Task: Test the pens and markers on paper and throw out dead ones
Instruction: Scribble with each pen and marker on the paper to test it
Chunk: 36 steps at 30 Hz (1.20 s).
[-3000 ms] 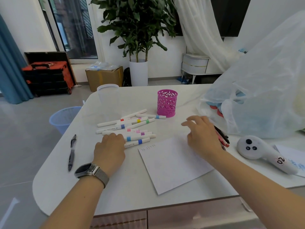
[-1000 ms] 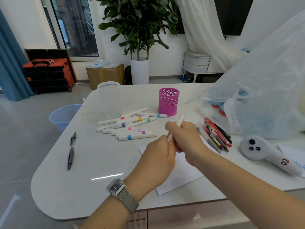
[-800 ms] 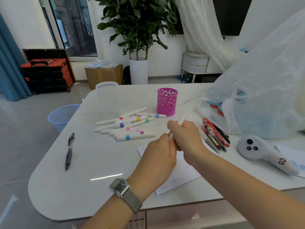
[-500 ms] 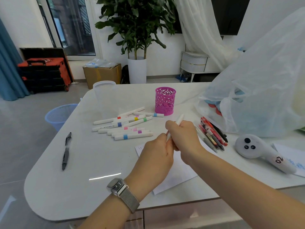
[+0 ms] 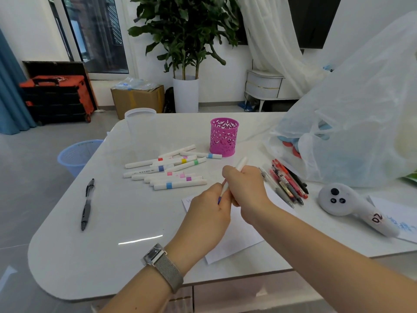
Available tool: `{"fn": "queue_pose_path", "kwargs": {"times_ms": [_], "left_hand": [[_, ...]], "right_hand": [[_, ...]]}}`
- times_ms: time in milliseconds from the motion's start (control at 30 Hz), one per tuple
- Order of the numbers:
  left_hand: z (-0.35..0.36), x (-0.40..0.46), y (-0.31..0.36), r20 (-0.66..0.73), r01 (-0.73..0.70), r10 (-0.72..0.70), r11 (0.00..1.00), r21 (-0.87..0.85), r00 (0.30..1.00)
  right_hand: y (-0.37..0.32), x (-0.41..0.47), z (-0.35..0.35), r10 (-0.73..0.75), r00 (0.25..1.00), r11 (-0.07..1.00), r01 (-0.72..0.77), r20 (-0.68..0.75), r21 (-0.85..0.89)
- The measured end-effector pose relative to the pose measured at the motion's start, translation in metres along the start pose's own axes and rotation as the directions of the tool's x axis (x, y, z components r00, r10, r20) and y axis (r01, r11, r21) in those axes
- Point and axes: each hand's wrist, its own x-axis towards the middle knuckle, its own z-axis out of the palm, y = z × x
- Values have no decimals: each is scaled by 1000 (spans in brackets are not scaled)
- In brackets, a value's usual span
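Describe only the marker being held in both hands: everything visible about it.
The marker is a slim white barrel, plastic by its look, tilted with its far end up and away from the person. The right hand grips its middle; the left hand pinches its lower end, where a small blue-purple part shows between the fingers. Whether the cap is off cannot be told. It is held above the paper, not touching it.
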Motion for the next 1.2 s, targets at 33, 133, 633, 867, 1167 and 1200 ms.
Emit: {"fn": "queue_pose_path", "kwargs": {"times_ms": [33,133,633,867,1167,1200], "left_hand": [[-2,-1,0,26,30,-30,999,-19,999],[-15,-3,1,141,244,-240,970,-8,960],[-43,-26,-22,323,46,-211,892,450,923],[-15,-15,-35,222,36,-222,779,626,949],[-18,-21,-36,257,-79,-173,667,741,951],[-17,-20,-36,258,-81,-173,664,743,951]], "right_hand": [[0,-1,0,-3,1000,1000,3,-4,1],[-4,0,-7,-20,997,998,25,-70,66],[15,24,-4,-88,990,995,81,106,65],[31,25,11,-267,950,962,272,162,-5],[41,44,-4,-234,971,961,238,44,-145],[42,44,-4,-233,971,958,239,55,-160]]}}
